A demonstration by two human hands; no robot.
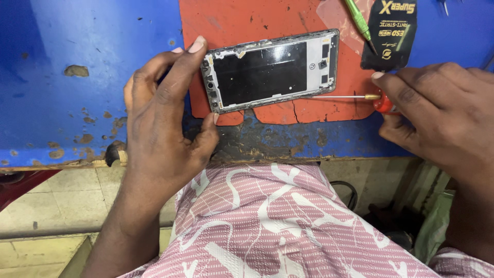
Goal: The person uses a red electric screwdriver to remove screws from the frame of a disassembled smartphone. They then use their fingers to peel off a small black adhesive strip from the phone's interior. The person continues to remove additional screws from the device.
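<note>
The phone frame lies face-open on the red mat, its back cover already off and the dark inner plate and metal rim bare; no loose screws can be made out around it. The left hand pinches the frame's left end between forefinger above and thumb below, steadying it. Right of the frame, the right hand is curled around the red handle of a thin screwdriver, whose shaft points at the frame's lower right corner, the tip just reaching it. By the look of it, stripping is under way and the inner parts remain in place. Beyond the frame's right end lie a green tool and a black pry card on the blue surface
</note>
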